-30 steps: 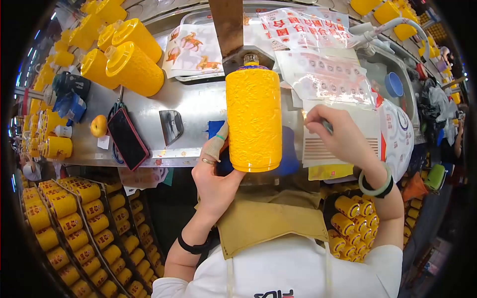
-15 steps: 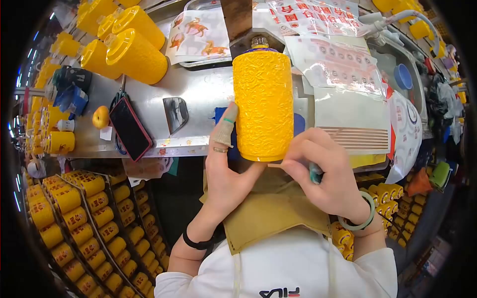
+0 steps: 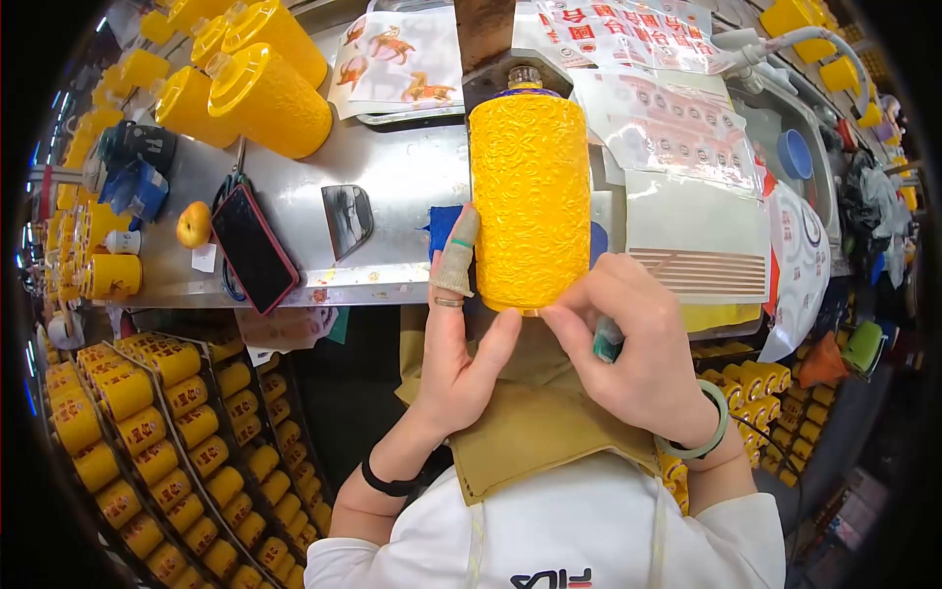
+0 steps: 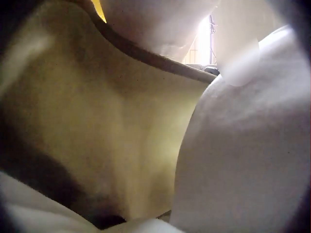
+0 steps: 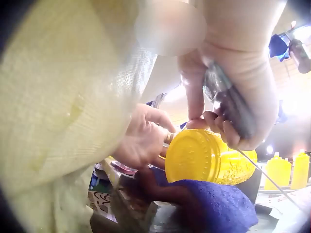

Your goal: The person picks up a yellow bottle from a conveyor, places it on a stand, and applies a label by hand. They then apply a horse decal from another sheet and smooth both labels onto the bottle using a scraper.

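A yellow embossed bottle with a clear neck lies on its side, base toward the person, over a blue cloth. My left hand holds its left side, with a fabric sleeve on the index finger and the thumb at the base edge. The fingers beneath are hidden in the head view. Thumb and fingertips of my right hand meet the base edge beside the left thumb. Its other fingers curl round a dark-handled tool with a thin metal shaft. Mostly apron and sleeve fill the left wrist view.
Printed transparent sheets and a striped sheet lie right of the bottle, near a sink with a blue bowl. To the left are a phone, an orange fruit and yellow bottles. Stacked yellow containers stand below.
The right hand has come from above the sheets to the bottle's base. A thin strip seen at its fingertips half a second ago now lies out of sight. The left hand keeps holding the bottle.
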`<state>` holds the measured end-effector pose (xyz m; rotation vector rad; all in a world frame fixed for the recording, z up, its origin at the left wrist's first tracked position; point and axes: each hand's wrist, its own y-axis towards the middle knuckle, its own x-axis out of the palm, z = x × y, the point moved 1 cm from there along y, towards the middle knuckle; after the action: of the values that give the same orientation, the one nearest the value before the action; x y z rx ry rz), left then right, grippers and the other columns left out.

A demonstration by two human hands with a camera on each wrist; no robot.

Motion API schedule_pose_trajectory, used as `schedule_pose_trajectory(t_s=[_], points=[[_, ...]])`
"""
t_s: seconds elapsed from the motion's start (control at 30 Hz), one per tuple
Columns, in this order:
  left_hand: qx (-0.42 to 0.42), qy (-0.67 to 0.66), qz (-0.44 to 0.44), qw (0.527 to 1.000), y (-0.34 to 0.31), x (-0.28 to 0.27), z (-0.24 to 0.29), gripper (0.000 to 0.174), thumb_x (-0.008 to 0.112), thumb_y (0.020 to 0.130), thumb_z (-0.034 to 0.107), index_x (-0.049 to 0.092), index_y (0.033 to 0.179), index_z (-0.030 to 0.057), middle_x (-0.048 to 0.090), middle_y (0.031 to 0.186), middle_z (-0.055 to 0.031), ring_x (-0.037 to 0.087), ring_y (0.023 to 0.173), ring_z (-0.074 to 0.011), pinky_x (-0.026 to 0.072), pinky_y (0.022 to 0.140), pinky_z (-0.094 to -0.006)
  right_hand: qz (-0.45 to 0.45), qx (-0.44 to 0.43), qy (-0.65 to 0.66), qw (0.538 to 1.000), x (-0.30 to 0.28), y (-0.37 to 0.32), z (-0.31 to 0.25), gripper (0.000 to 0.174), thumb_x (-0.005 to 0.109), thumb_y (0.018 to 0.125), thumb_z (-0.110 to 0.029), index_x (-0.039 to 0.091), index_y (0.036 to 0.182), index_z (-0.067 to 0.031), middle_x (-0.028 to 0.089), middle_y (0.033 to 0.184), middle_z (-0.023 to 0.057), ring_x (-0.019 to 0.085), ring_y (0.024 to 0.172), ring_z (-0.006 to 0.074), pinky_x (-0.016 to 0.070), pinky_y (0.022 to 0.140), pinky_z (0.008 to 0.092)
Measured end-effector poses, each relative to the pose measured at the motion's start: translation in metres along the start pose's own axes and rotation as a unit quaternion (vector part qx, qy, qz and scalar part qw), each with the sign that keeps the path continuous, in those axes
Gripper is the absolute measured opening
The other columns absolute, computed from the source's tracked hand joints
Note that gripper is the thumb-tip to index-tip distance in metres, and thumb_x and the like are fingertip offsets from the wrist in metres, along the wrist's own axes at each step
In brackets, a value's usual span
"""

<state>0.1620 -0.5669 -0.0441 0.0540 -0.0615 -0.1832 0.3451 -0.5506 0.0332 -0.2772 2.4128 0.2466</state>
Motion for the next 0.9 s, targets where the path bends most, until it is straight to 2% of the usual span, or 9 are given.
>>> schedule_pose_trajectory(t_s=[0.17,0.2,0.27,0.47,0.8,0.9], points=[[0.029,0.052,0.019,0.998,0.002,0.004,-0.002,0.080,0.067,0.095,0.006,0.023,0.161,-0.0061,0.028,0.167,-0.0217,0.027,0.155,-0.0319,0.0165,0.127,-0.0428,0.013,0.003,-0.008,1.000,0.001,-0.001,0.000,0.016,0.081,0.081,-0.007,0.065,0.079,-0.0019,0.061,0.077,0.0113,0.059,0.073,0.0318,0.0471,0.064,0.0420],[0.029,0.052,0.019,0.998,0.002,0.004,-0.002,0.080,0.067,0.095,0.006,0.023,0.161,-0.0061,0.028,0.167,-0.0217,0.027,0.155,-0.0319,0.0165,0.127,-0.0428,0.012,0.003,-0.008,1.000,0.000,-0.002,-0.002,0.016,0.081,0.081,-0.007,0.065,0.079,-0.0019,0.061,0.077,0.0113,0.059,0.073,0.0318,0.0471,0.064,0.0420],[0.025,0.044,0.023,0.998,0.003,0.004,-0.001,0.080,0.067,0.095,0.006,0.023,0.161,-0.0059,0.028,0.167,-0.0217,0.028,0.155,-0.0319,0.0172,0.127,-0.0431,0.001,0.063,-0.003,0.998,-0.006,-0.003,-0.003,0.017,0.082,0.082,-0.008,0.066,0.079,-0.0019,0.061,0.077,0.0113,0.059,0.072,0.0313,0.0469,0.064,0.0415],[0.019,0.003,0.023,1.000,0.003,0.005,-0.002,0.080,0.066,0.096,0.006,0.022,0.162,-0.0056,0.028,0.167,-0.0210,0.028,0.155,-0.0308,0.0188,0.126,-0.0420,0.002,0.052,0.020,0.998,-0.007,-0.004,0.009,0.016,0.081,0.083,-0.007,0.066,0.081,-0.0010,0.061,0.077,0.0117,0.059,0.073,0.0315,0.0464,0.066,0.0412],[0.016,0.020,0.015,1.000,0.004,0.004,0.004,0.079,0.063,0.097,0.003,0.020,0.162,-0.0059,0.028,0.167,-0.0205,0.028,0.155,-0.0294,0.0199,0.126,-0.0409,0.003,0.043,0.036,0.998,-0.007,-0.003,0.012,0.016,0.080,0.083,-0.007,0.066,0.082,-0.0007,0.060,0.076,0.0121,0.058,0.073,0.0320,0.0460,0.066,0.0418],[0.037,-0.029,0.024,0.999,0.004,-0.001,0.003,0.079,0.062,0.097,0.003,0.019,0.162,-0.0062,0.028,0.167,-0.0205,0.028,0.155,-0.0290,0.0178,0.127,-0.0406,0.002,0.046,0.038,0.998,-0.007,-0.003,0.012,0.016,0.080,0.083,-0.007,0.065,0.082,-0.0008,0.060,0.076,0.0121,0.058,0.073,0.0316,0.0458,0.066,0.0417]])
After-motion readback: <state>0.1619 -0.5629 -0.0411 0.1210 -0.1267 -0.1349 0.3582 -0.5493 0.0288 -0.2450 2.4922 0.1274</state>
